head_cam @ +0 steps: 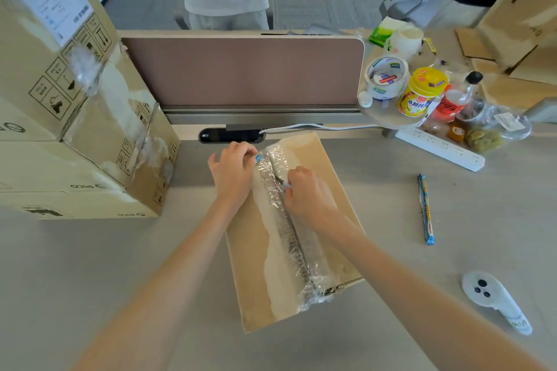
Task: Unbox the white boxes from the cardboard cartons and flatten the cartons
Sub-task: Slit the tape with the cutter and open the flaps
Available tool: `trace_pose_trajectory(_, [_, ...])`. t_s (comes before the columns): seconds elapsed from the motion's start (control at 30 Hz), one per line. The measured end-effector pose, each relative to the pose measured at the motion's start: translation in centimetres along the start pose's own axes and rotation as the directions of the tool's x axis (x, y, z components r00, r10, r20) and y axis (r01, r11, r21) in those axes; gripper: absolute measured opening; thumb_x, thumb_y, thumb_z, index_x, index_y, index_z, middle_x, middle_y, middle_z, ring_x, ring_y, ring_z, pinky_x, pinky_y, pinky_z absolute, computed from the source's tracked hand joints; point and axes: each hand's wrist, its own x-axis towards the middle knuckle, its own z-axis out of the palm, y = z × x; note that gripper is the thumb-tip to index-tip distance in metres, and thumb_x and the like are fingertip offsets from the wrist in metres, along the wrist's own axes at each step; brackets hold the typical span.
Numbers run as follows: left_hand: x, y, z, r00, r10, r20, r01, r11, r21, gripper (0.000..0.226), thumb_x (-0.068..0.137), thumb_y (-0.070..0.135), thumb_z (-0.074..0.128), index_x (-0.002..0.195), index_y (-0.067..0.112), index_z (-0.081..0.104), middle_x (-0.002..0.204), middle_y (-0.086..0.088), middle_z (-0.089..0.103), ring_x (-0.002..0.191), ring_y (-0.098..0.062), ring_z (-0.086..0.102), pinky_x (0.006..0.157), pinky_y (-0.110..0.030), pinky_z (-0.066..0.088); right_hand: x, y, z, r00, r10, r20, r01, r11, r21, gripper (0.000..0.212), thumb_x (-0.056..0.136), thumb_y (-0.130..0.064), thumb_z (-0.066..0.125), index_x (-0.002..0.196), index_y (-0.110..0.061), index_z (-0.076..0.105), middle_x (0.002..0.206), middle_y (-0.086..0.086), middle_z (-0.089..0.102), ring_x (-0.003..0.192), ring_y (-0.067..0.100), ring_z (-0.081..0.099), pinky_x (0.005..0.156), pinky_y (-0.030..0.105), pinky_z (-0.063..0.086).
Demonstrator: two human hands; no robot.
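Note:
A closed cardboard carton lies flat on the grey desk in front of me, its centre seam covered by clear tape that is wrinkled and partly lifted. My left hand presses on the carton's far left part, fingertips on the tape's far end. My right hand pinches a small tool or the tape at the seam, fingers closed; what it grips is hidden. No white box shows.
Large stacked cartons stand at the left. A desk divider runs across the back; a person stands behind it. Tape roll, bottles, snacks and a power strip crowd the right. A wrapped stick and white controller lie at the right.

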Motion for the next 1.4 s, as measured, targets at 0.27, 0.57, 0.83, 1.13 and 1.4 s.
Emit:
trace_pose_trajectory(0.27, [-7.1, -1.8, -1.2, 0.947, 0.24, 0.211, -0.292, 0.92, 0.263, 0.046, 0.103, 0.031, 0.036, 0.146, 0.022, 0.047, 0.155, -0.002, 0.04, 0.145, -0.022, 0.03, 0.121, -0.043, 0.019, -4.4, 0.2, -0.2, 1.0, -0.015, 0.024, 0.015, 1.0, 0.004, 0.014, 0.095, -0.014, 0.047, 0.095, -0.002, 0.055, 0.089, 0.003, 0.039, 0.076, 0.023, 0.046, 0.066, 0.031, 0.034])
trace_pose_trajectory(0.57, [-16.2, -0.1, -3.2, 0.938, 0.199, 0.285, -0.287, 0.906, 0.312, 0.059, 0.099, 0.042, 0.017, 0.148, 0.024, 0.042, 0.158, 0.002, 0.034, 0.149, -0.016, 0.022, 0.123, -0.039, 0.01, -9.6, 1.1, 0.0, 0.998, -0.018, 0.059, 0.018, 1.0, 0.012, 0.009, 0.092, -0.007, 0.046, 0.083, -0.008, 0.045, 0.088, 0.005, 0.041, 0.079, 0.028, 0.051, 0.066, 0.032, 0.036])
trace_pose_trajectory(0.83, [-22.8, 1.2, -4.2, 0.9, 0.168, 0.403, -0.313, 0.892, 0.326, 0.086, 0.086, 0.078, 0.017, 0.158, 0.03, 0.016, 0.165, 0.009, 0.003, 0.152, -0.01, -0.007, 0.124, -0.039, -0.004, -13.6, 2.1, 0.0, 0.994, 0.015, 0.105, -0.017, 1.0, 0.019, 0.028, 0.086, -0.002, 0.048, 0.064, -0.013, 0.035, 0.071, 0.002, 0.04, 0.073, 0.026, 0.048, 0.062, 0.031, 0.035])
trace_pose_trajectory(1.13, [-24.6, 1.3, -3.5, 0.915, 0.142, 0.379, -0.335, 0.79, 0.514, 0.086, 0.093, 0.073, 0.0, 0.156, 0.02, 0.022, 0.163, -0.008, 0.021, 0.151, -0.03, 0.016, 0.121, -0.048, 0.017, -17.0, 3.1, -0.5, 0.987, -0.023, 0.159, 0.021, 1.0, 0.015, 0.04, 0.09, -0.014, 0.056, 0.061, -0.015, 0.029, 0.065, 0.0, 0.032, 0.075, 0.026, 0.044, 0.064, 0.03, 0.033])
trace_pose_trajectory(1.4, [-24.4, 1.6, -3.6, 0.912, 0.149, 0.382, -0.351, 0.765, 0.539, 0.086, 0.095, 0.068, -0.002, 0.154, 0.016, 0.033, 0.16, -0.011, 0.031, 0.147, -0.033, 0.028, 0.116, -0.052, 0.031, -18.4, 3.3, -0.1, 0.988, -0.045, 0.146, 0.05, 0.998, -0.027, 0.015, 0.085, -0.005, 0.054, 0.074, -0.009, 0.045, 0.067, 0.0, 0.037, 0.073, 0.025, 0.046, 0.051, 0.027, 0.032])
